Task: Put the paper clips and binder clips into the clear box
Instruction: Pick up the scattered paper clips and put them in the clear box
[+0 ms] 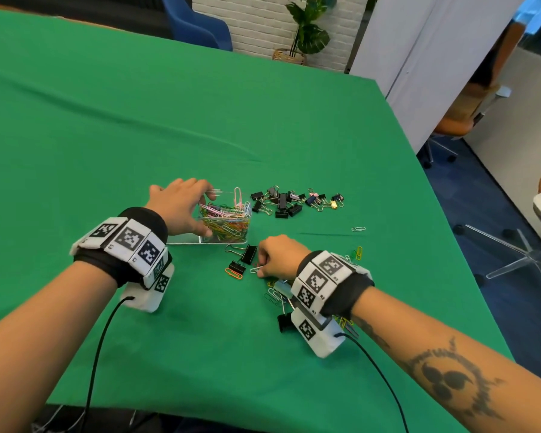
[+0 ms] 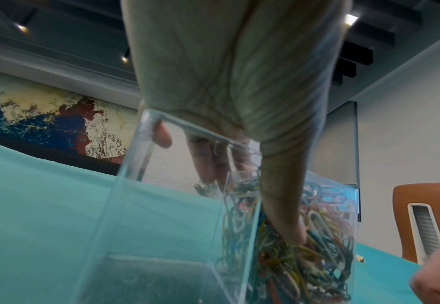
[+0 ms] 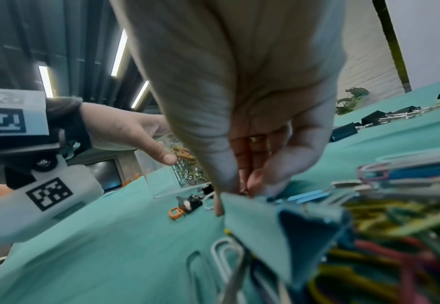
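The clear box (image 1: pixel 231 225) stands on the green cloth, its far part packed with coloured paper clips. My left hand (image 1: pixel 205 210) grips it, thumb on the near wall and fingers over the rim; the left wrist view shows the thumb (image 2: pixel 289 222) against the box wall (image 2: pixel 161 205). My right hand (image 1: pixel 263 267) is curled low over the cloth, its fingertips (image 3: pixel 255 181) pinching a small paper clip (image 1: pixel 254 270). Two black binder clips (image 1: pixel 247 253) and an orange paper clip (image 1: pixel 233 273) lie just left of it. A pile of binder clips (image 1: pixel 283 203) sits right of the box.
More loose paper clips (image 1: pixel 274 296) and a black binder clip (image 1: pixel 284 321) lie under my right wrist. A few green and yellow clips (image 1: pixel 356 253) and a lone silver clip (image 1: pixel 358 229) lie further right. The table edge (image 1: pixel 419 170) runs along the right.
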A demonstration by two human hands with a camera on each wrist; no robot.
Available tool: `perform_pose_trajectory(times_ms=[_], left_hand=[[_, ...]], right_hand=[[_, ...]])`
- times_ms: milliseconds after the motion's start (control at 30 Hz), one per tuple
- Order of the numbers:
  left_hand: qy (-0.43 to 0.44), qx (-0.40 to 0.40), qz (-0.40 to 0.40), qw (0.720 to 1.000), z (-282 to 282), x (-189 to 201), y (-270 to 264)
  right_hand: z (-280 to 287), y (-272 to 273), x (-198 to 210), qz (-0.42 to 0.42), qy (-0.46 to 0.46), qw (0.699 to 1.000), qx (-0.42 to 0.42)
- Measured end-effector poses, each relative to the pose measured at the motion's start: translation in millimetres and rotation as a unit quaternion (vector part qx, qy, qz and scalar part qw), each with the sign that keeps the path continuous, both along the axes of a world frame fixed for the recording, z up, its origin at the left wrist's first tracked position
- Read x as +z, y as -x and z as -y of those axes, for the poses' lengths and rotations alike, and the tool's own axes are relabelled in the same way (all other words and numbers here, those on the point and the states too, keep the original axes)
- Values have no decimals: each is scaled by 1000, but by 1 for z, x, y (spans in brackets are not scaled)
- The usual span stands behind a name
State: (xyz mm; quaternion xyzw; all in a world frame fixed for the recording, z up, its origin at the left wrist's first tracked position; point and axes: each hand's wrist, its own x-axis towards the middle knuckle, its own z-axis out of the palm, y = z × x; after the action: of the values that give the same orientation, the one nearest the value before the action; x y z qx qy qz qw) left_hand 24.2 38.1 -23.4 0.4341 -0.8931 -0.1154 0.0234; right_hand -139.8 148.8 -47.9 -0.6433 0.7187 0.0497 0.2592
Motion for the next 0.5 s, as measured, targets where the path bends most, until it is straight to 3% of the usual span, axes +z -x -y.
perform_pose_trajectory(times_ms=[500], left_hand=[[6, 4, -5, 1000, 0, -1, 0]], right_hand=[[-7, -2, -4, -4, 20, 999, 41]])
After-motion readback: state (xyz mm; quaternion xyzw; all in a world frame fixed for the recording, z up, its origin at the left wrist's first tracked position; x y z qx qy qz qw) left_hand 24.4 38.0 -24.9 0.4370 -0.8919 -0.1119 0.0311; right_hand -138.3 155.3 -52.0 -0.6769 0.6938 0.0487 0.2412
